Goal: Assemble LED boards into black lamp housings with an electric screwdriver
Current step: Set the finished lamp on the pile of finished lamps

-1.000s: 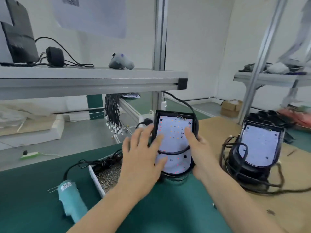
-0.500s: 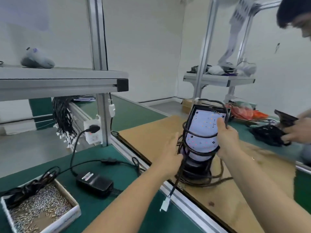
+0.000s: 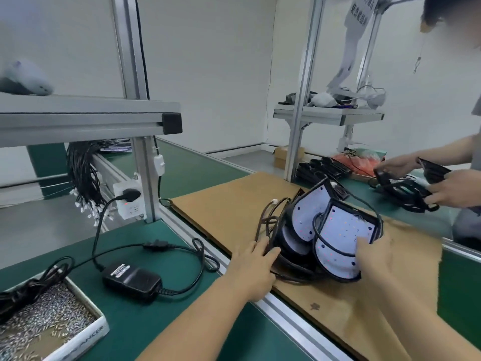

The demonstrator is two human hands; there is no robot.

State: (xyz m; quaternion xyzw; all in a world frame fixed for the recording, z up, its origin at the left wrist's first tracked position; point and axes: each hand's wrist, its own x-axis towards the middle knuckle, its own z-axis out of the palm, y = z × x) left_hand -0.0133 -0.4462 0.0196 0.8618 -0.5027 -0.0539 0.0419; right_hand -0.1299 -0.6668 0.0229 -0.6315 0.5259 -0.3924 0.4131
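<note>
1. Cardboard-walled screw tray (image 3: 78, 334) sits at far left on the green mat (image 3: 182, 321), full of small screws, with black cable draped over its back edge.
2. Black power adapter (image 3: 131, 281) lies just right of the tray; its cord runs up to the white socket (image 3: 128, 203) on the aluminium post.
3. My left hand (image 3: 253, 269) has its fingers out straight and loose, tips touching the cables beside the older lamp housing (image 3: 299, 220). It grips nothing.
4. Two black housings with white LED boards facing up lean against each other on the brown board (image 3: 229, 204), past the aluminium rail.
5. My right hand (image 3: 377, 259) rests on the near housing (image 3: 338, 238), thumb lying on its LED board. Motion blur: I cannot tell whether the fingers curl round the rim.
6. At far right, another person's hands (image 3: 453, 188) hold a black housing with cable, well apart from mine.
</note>
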